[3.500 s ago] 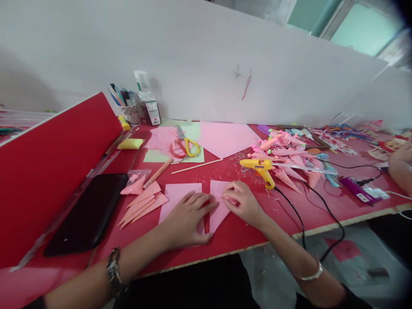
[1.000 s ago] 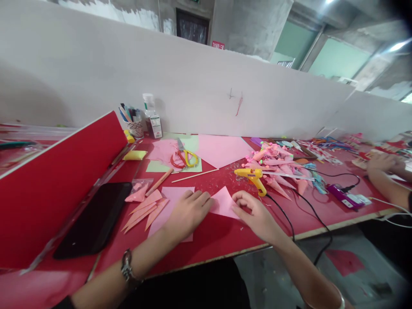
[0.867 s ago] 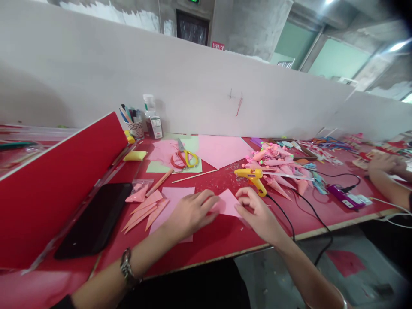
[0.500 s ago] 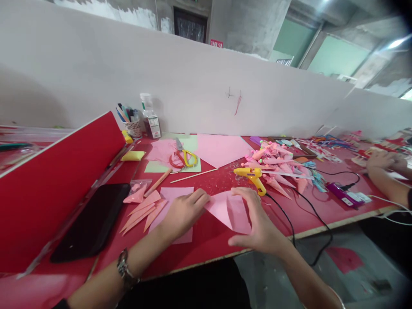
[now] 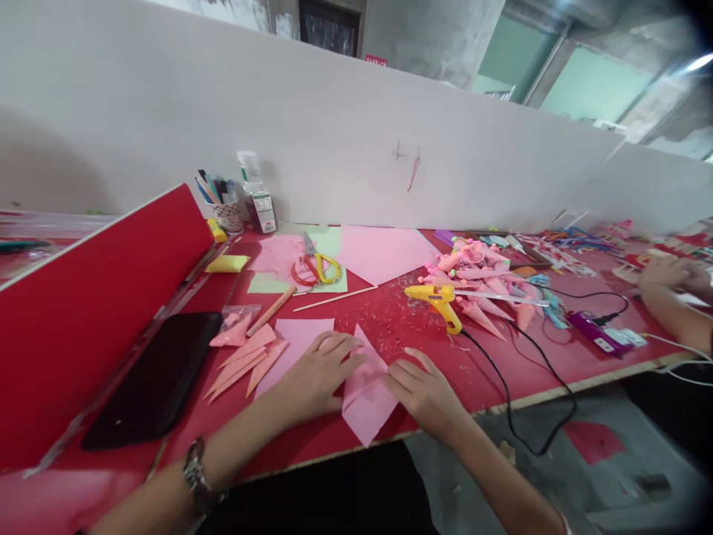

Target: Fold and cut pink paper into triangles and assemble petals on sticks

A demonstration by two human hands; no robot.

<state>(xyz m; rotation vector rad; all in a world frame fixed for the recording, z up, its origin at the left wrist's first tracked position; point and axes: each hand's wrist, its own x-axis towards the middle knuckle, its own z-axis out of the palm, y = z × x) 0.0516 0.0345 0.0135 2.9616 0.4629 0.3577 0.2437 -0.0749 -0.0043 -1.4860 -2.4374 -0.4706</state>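
A folded sheet of pink paper (image 5: 368,416) lies near the table's front edge, one corner pointing towards me and another pointing away. My left hand (image 5: 315,375) holds its left side, with bent fingers over the paper and the thumb lower down. At the right corner, the fingers of my right hand (image 5: 420,390) are closed on the paper's edge. Partly under my left hand is a flat pink sheet (image 5: 304,331). To the left lie several folded pink paper cones (image 5: 245,360), beside a wooden stick (image 5: 271,312) and a small plastic bag (image 5: 234,327).
A yellow glue gun (image 5: 437,297) with a black cord lies right of centre, before a heap of pink cones (image 5: 479,271). Scissors (image 5: 317,266) rest on paper at the back. A black phone-like slab (image 5: 156,379) lies left; a co-worker's hands (image 5: 668,273) are far right.
The pink paper has turned and now lies flatter, nearer the front edge. My right hand has gone from spread wide to closed on its right corner; my left hand stays on its left side.
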